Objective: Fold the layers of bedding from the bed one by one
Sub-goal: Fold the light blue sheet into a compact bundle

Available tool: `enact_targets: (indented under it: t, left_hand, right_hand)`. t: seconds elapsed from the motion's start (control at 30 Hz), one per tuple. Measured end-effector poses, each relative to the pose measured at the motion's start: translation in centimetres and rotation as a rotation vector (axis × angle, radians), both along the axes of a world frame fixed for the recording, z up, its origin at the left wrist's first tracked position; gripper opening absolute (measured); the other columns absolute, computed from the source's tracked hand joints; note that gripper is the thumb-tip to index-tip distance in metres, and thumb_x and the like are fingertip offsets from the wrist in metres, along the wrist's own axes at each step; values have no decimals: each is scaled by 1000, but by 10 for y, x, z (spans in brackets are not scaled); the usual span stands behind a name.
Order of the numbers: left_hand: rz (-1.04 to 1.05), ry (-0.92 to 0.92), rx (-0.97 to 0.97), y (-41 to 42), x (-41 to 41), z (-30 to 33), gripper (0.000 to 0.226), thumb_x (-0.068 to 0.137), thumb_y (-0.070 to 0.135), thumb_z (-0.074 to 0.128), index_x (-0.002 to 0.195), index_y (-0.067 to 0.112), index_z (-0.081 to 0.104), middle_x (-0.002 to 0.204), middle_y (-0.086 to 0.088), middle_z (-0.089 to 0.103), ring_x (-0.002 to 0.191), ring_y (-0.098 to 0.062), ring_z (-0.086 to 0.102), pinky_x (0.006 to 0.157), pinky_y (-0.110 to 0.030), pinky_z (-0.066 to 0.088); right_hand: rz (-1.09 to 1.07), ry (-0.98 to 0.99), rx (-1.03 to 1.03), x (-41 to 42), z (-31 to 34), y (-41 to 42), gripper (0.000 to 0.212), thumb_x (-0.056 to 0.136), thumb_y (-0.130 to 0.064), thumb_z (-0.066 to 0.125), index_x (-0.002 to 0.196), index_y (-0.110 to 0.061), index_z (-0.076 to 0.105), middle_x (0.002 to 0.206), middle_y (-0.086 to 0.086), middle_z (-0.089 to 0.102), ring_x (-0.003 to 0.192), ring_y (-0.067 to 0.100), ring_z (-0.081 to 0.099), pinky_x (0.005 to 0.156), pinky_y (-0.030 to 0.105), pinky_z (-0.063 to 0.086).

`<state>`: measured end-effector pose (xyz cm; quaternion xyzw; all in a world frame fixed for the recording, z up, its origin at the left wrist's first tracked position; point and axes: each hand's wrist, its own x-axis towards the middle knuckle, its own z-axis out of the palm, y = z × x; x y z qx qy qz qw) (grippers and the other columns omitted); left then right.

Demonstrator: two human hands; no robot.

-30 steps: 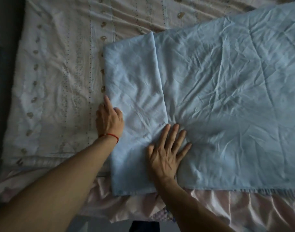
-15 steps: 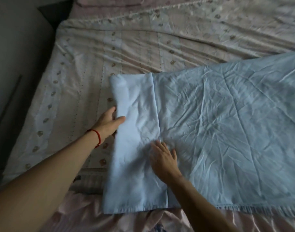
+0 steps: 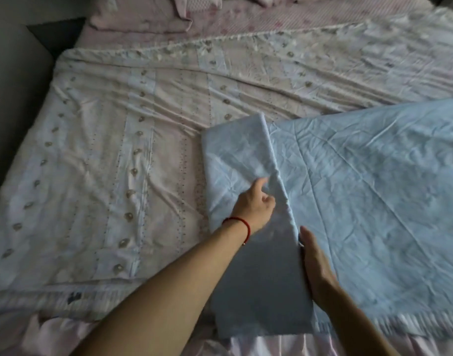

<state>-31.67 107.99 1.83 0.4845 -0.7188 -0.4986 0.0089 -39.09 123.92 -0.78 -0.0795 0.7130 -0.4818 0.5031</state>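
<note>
- Lying across the right half of the bed (image 3: 66, 73), the light blue sheet (image 3: 374, 201) is spread flat and creased, its near edge running along the foot of the bed.
- The sheet's left end is turned over into a narrow folded flap (image 3: 235, 155), which rests on the sheet itself; the flap's free edge runs from the far side down toward the person.
- The left hand (image 3: 253, 204), with a thin red string bracelet (image 3: 239, 223) at the wrist, has its fingers curled into the flap near its middle, bunching the cloth. The fingertips are blurred, so I cannot tell how firmly they pinch.
- The right hand (image 3: 315, 263) is flat and on edge, fingers together and pointing away from the person, pressed against the flap's free edge where it meets the sheet.
- Between the two hands the near part of the flap stands lifted off the sheet, and its shaded side faces the camera.
- Under the blue sheet lies a pale patterned bedspread (image 3: 143, 124) with rows of small dark motifs and dotted lines, wrinkled toward the far side and covering most of the bed.
- At the head of the bed sit pink pillows (image 3: 153, 16) on pink striped bedding.
- A shiny pink ruffle (image 3: 271, 345) hangs along the near edge of the bed.
</note>
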Motion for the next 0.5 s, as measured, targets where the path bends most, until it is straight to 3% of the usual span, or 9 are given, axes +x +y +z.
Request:
enact_targets:
  t: [0.1,0.17,0.23,0.37,0.43,0.5]
  left_hand:
    - [-129,-303,-309,32,39,-44,60,80,32,45,138,19,54,131,-13,57,123,-38,51,102,-47,44]
    - [-126,-373,-451,44,70,-69,56,79,33,53,134,24,59,144,-13,49,127,-40,47,100,-53,42]
    - [-79,-409,-486,46,96,-79,57,85,39,57,141,31,54,155,-13,38,132,-41,41,100,-55,42]
    - [130,-336,-354,44,113,-83,69,95,41,57,156,20,34,148,-21,41,131,-41,44,107,-48,38]
    - [228,-262,-267,41,113,-85,74,95,35,63,156,11,30,149,-20,43,135,-36,42,112,-43,35]
    - [335,-228,-166,36,112,-84,71,95,38,64,152,10,34,145,-15,50,132,-32,48,110,-39,40]
  right_hand:
    - [250,212,154,-21,-38,28,60,75,-61,60,92,-4,68,69,4,67,58,11,61,54,33,51]
    - [439,363,248,-24,-58,42,50,84,-59,62,88,-9,68,72,5,71,64,19,68,60,43,56]
    - [454,418,277,-22,-63,48,35,95,-46,62,85,-13,67,74,4,72,72,22,70,67,46,56]
    - [473,480,298,-21,-63,53,28,100,-39,60,83,-17,59,75,-1,67,78,26,67,68,38,49]
    - [603,473,382,-25,-60,43,29,101,-43,55,91,-16,60,89,6,71,91,33,68,71,35,47]
    - [773,523,501,-33,-51,28,43,98,-54,46,97,-15,65,102,13,73,99,35,69,73,33,46]
